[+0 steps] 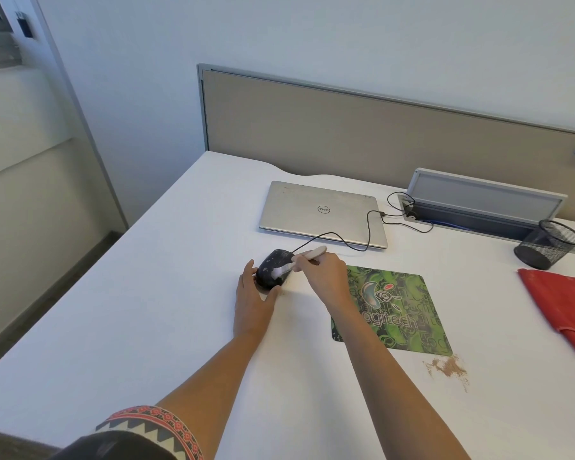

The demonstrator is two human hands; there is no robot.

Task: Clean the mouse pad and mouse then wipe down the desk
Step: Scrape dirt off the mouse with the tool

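Note:
A black wired mouse (pixel 273 268) with pale dusty specks sits on the white desk (pixel 146 310), left of the green patterned mouse pad (pixel 399 313). My left hand (pixel 254 302) cups the mouse from its near left side, thumb and fingers round its base. My right hand (pixel 326 277) grips a small white brush (pixel 307 255); its bristles lie on top of the mouse. Brown crumbs (pixel 447 366) lie on the desk just past the pad's near right corner, and a few beside the mouse.
A shut silver laptop (pixel 322 212) lies behind the mouse, with the black cable (pixel 362 242) running to a cable box (pixel 485 200). A black mesh pen cup (pixel 548 244) stands at right. A red cloth (pixel 565 307) lies at the right edge. A beige partition (pixel 379 134) backs the desk.

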